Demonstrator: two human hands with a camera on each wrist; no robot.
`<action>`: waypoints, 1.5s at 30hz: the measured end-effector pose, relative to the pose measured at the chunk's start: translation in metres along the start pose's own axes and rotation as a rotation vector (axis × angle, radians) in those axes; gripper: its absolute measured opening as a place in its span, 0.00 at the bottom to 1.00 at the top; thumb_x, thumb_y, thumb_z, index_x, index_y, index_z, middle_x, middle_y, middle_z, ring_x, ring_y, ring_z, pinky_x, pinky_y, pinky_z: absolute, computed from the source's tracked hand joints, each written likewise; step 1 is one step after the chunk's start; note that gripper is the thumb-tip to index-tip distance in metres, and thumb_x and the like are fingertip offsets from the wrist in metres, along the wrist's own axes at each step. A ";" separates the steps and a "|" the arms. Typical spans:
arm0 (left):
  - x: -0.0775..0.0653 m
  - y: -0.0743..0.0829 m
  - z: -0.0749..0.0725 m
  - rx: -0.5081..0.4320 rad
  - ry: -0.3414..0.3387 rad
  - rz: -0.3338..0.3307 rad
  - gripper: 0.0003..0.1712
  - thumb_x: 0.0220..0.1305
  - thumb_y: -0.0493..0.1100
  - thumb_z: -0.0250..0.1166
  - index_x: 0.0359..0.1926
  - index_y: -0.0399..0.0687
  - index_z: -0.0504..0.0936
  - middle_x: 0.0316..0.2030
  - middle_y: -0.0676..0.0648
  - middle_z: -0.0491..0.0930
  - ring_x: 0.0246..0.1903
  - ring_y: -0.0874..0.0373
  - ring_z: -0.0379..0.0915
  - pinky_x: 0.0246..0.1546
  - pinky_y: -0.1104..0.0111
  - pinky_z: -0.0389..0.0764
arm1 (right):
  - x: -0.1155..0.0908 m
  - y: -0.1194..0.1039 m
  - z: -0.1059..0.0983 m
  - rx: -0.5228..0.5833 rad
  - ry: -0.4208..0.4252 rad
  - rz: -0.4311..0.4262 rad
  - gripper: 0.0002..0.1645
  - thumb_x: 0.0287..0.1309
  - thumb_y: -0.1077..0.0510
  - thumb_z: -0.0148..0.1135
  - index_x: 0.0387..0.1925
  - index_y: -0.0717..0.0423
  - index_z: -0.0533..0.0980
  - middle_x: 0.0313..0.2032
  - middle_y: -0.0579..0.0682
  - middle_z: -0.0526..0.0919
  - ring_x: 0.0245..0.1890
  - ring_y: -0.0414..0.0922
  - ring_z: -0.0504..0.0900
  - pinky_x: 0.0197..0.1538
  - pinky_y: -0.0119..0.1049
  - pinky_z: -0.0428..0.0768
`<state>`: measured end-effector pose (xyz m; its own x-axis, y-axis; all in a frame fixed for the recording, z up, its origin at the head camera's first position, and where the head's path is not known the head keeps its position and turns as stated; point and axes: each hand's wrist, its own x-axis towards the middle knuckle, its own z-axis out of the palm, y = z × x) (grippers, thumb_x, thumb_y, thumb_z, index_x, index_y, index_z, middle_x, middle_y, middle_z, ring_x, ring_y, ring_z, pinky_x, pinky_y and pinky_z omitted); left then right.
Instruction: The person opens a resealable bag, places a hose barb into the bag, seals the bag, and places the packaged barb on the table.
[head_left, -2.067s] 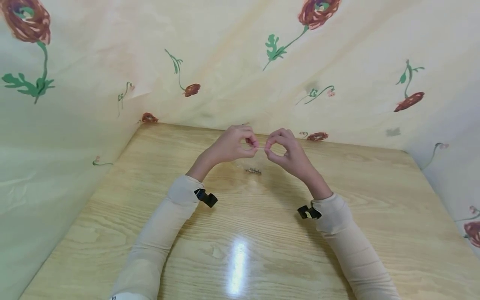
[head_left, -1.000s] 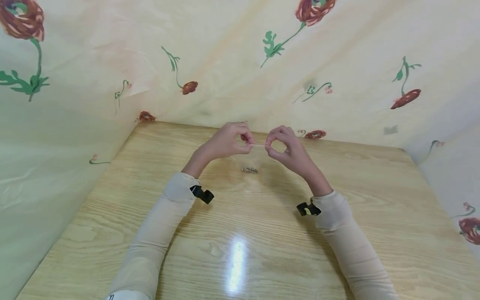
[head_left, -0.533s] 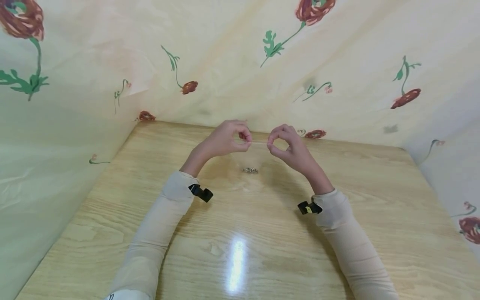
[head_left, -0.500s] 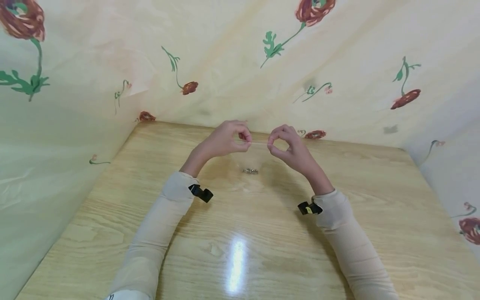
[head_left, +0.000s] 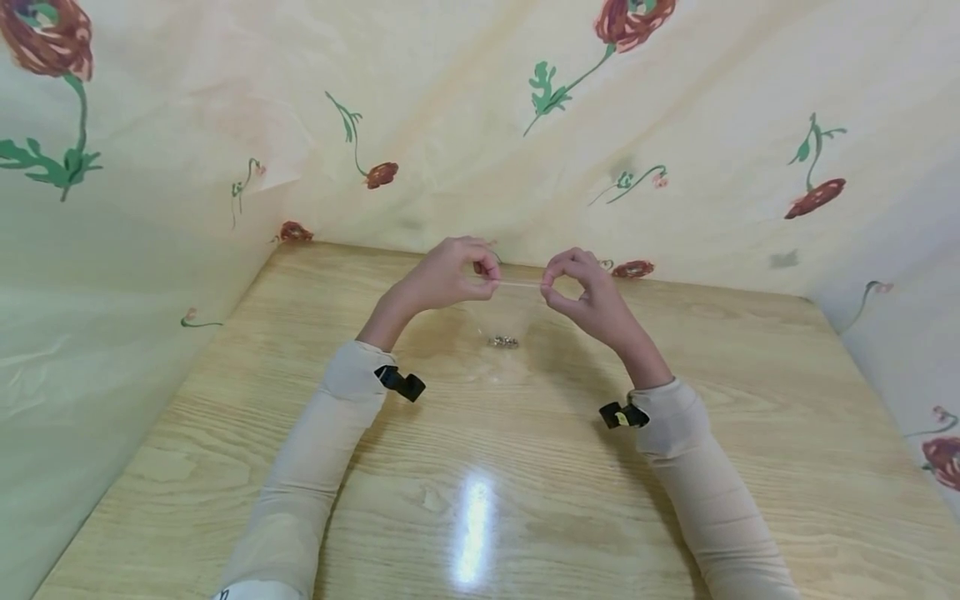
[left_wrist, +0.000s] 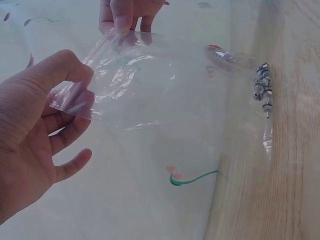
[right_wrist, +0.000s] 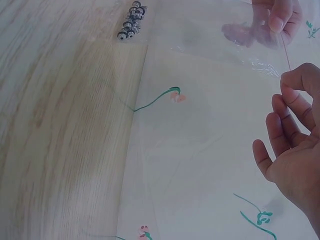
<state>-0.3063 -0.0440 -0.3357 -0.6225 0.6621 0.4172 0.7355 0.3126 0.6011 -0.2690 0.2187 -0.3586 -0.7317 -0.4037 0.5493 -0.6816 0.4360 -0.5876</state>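
Note:
A clear zip-lock bag (left_wrist: 150, 90) hangs upright between my hands, its pinkish seal strip running along the top. My left hand (head_left: 457, 273) pinches one end of that strip between thumb and forefinger. At the other end, my right hand (head_left: 588, 293) pinches the strip the same way, its other fingers loosely bent in the right wrist view. Several small silvery metal fittings with dark rings (left_wrist: 263, 90) lie gathered at the bottom of the bag, close over the table. In the head view the fittings (head_left: 504, 342) appear as a small cluster below the hands.
The wood-grain table (head_left: 480, 433) spreads beneath both forearms. Behind and to the sides rises a pale sheet (head_left: 450, 108) printed with red flowers, meeting the table's back edge just beyond my hands. Black wrist straps (head_left: 401, 383) sit on both sleeves.
My hands have drawn farther apart, the left moving left and the right slightly right, so more of the bag's seal strip shows between them. Both keep pinching it.

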 end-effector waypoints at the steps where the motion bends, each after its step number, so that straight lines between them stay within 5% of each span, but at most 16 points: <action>1: -0.001 0.000 -0.001 0.002 -0.003 -0.008 0.01 0.62 0.34 0.67 0.33 0.40 0.84 0.34 0.46 0.83 0.39 0.55 0.77 0.70 0.62 0.68 | 0.000 0.000 0.000 -0.001 0.001 0.004 0.05 0.59 0.71 0.66 0.35 0.61 0.81 0.44 0.56 0.80 0.47 0.48 0.70 0.53 0.41 0.65; 9: -0.003 0.001 -0.007 0.026 -0.006 -0.036 0.02 0.61 0.35 0.68 0.35 0.40 0.85 0.35 0.45 0.82 0.40 0.54 0.77 0.49 0.63 0.79 | 0.001 0.000 -0.004 -0.005 0.005 0.011 0.05 0.61 0.70 0.66 0.34 0.59 0.80 0.44 0.57 0.79 0.47 0.48 0.69 0.53 0.43 0.64; 23: -0.007 0.000 -0.013 0.000 -0.001 -0.083 0.03 0.62 0.35 0.67 0.36 0.40 0.85 0.37 0.44 0.82 0.42 0.48 0.78 0.50 0.57 0.79 | 0.000 0.001 -0.009 0.003 0.009 0.031 0.03 0.60 0.70 0.66 0.35 0.61 0.80 0.44 0.56 0.79 0.48 0.52 0.70 0.54 0.43 0.65; 30: -0.008 0.000 -0.014 0.012 0.013 -0.085 0.03 0.62 0.34 0.66 0.36 0.39 0.84 0.36 0.44 0.82 0.41 0.46 0.78 0.48 0.63 0.78 | -0.002 0.000 -0.012 0.007 0.002 0.052 0.02 0.61 0.68 0.66 0.35 0.63 0.80 0.45 0.56 0.79 0.49 0.51 0.70 0.54 0.45 0.64; 39: -0.009 -0.001 -0.017 -0.013 0.020 -0.083 0.03 0.62 0.34 0.67 0.36 0.39 0.84 0.35 0.45 0.81 0.39 0.54 0.76 0.49 0.60 0.79 | 0.000 -0.001 -0.011 -0.005 0.025 0.047 0.06 0.59 0.72 0.66 0.35 0.61 0.80 0.45 0.57 0.79 0.48 0.48 0.68 0.54 0.44 0.64; 45: -0.010 -0.003 -0.015 -0.029 0.021 -0.078 0.02 0.62 0.34 0.67 0.36 0.39 0.85 0.36 0.45 0.81 0.41 0.45 0.78 0.48 0.61 0.79 | -0.002 0.001 -0.011 0.005 0.021 0.074 0.02 0.61 0.69 0.66 0.35 0.64 0.80 0.45 0.57 0.79 0.49 0.48 0.69 0.55 0.45 0.64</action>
<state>-0.3061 -0.0623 -0.3314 -0.6834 0.6221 0.3821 0.6764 0.3425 0.6521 -0.2682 0.2282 -0.3535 -0.7801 -0.3535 0.5163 -0.6255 0.4598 -0.6303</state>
